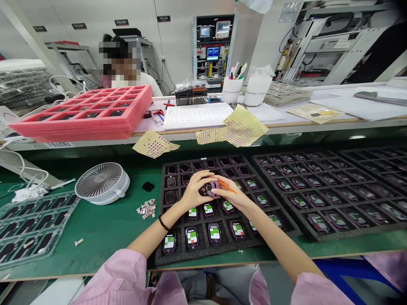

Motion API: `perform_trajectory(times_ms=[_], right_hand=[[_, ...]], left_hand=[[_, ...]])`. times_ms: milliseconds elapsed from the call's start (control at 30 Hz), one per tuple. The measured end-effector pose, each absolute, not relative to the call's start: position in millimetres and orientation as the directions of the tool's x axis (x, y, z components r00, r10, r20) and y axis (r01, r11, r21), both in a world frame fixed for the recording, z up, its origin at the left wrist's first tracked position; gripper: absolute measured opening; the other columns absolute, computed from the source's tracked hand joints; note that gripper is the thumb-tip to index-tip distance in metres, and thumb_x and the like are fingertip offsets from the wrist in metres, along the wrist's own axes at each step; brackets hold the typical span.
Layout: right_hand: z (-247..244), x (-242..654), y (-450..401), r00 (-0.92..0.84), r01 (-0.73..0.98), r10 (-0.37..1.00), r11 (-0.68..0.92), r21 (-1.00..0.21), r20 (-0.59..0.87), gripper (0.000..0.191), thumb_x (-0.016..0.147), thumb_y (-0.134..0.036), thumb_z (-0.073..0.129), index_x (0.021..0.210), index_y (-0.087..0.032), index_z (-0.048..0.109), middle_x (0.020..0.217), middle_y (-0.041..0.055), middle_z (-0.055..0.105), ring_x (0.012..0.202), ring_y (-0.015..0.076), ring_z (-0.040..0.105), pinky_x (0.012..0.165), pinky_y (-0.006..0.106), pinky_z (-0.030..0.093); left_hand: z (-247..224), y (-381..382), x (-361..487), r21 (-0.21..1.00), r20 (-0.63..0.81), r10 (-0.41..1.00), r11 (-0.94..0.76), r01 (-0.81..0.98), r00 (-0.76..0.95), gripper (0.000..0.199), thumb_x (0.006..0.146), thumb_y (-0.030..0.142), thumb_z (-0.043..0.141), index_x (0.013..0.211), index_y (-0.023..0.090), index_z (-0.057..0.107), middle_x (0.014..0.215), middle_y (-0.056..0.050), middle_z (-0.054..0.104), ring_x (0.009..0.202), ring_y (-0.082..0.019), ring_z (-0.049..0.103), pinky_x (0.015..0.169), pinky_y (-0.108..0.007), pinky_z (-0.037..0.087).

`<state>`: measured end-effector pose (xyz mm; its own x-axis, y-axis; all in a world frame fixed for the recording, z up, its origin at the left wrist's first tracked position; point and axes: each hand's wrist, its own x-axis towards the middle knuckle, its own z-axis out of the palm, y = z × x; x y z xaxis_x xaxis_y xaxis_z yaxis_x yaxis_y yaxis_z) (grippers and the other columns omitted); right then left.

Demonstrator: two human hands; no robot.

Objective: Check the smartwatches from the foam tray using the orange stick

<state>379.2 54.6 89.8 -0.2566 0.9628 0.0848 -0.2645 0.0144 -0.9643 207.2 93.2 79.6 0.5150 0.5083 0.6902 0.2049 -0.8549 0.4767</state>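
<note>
Over the middle of a black foam tray (203, 254), my two hands meet around a purple-edged smartwatch body (210, 189). My left hand (194, 190) grips it from the left, fingers curled over its top. My right hand (233, 197) closes on its right side and also holds a thin orange stick-like tool (226, 185), which slants across the fingers; its tip is hard to make out. Below the hands, several smartwatches with lit green-and-white screens (214, 232) sit in the tray pockets. Farther back in it are watches with dark screens (185, 167).
Right of my tray stands another foam tray of watches (299, 201). On the left are a white fan (102, 183), a small pile of strips (148, 209) and a clear plastic tray (34, 226). A raised shelf carries pink foam trays (79, 123). A person (127, 67) is behind it.
</note>
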Motion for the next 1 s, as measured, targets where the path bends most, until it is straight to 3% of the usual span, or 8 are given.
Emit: perform_trajectory(times_ms=[233, 333, 467, 600, 1000], right_hand=[[85, 377, 57, -0.222, -0.2, 0.964, 0.098, -0.975, 0.143, 0.047, 0.071, -0.036, 0.076, 0.115, -0.027, 0.063, 0.116, 0.0048, 0.065, 0.106, 0.0207, 0.061, 0.092, 0.035, 0.05], [89, 382, 61, -0.095, -0.185, 0.981, 0.152, -0.971, 0.171, 0.044, 0.084, -0.051, 0.057, 0.119, -0.024, 0.061, 0.103, 0.0067, 0.068, 0.093, 0.0188, 0.064, 0.085, 0.037, 0.053], [94, 394, 60, 0.139, -0.173, 0.95, 0.301, -0.938, 0.279, 0.047, 0.089, -0.056, 0.042, 0.096, -0.02, 0.07, 0.085, 0.0067, 0.068, 0.071, 0.0177, 0.064, 0.072, 0.037, 0.055], [93, 399, 54, 0.21, -0.081, 0.918, 0.358, -0.93, 0.335, 0.051, 0.09, -0.054, 0.044, 0.064, -0.019, 0.069, 0.058, 0.0047, 0.064, 0.048, 0.015, 0.056, 0.054, 0.032, 0.049], [97, 392, 50, 0.19, -0.02, 0.919, 0.356, -0.934, 0.346, 0.056, 0.086, -0.061, 0.045, 0.058, -0.019, 0.068, 0.054, 0.0056, 0.065, 0.043, 0.0148, 0.055, 0.046, 0.031, 0.045]], left_hand=[[79, 94, 207, 0.509, 0.676, 0.541, -0.834, 0.213, 0.5, 0.046, 0.07, 0.034, 0.076, 0.112, 0.022, 0.061, 0.124, -0.013, 0.057, 0.121, -0.028, 0.049, 0.102, -0.05, 0.04], [79, 96, 206, 0.558, 0.653, 0.61, -0.788, 0.26, 0.449, 0.047, 0.068, 0.035, 0.078, 0.11, 0.021, 0.062, 0.125, -0.013, 0.057, 0.12, -0.027, 0.05, 0.102, -0.049, 0.041], [74, 101, 204, 0.681, 0.569, 0.724, -0.681, 0.27, 0.391, 0.048, 0.07, 0.031, 0.077, 0.113, 0.018, 0.06, 0.114, -0.011, 0.065, 0.104, -0.024, 0.061, 0.087, -0.039, 0.052], [70, 104, 203, 0.735, 0.511, 0.78, -0.615, 0.285, 0.362, 0.048, 0.07, 0.029, 0.076, 0.114, 0.018, 0.06, 0.113, -0.01, 0.066, 0.095, -0.022, 0.065, 0.071, -0.03, 0.055], [69, 103, 204, 0.714, 0.527, 0.762, -0.637, 0.29, 0.376, 0.047, 0.072, 0.029, 0.075, 0.115, 0.019, 0.059, 0.113, -0.01, 0.066, 0.095, -0.022, 0.065, 0.07, -0.03, 0.055]])
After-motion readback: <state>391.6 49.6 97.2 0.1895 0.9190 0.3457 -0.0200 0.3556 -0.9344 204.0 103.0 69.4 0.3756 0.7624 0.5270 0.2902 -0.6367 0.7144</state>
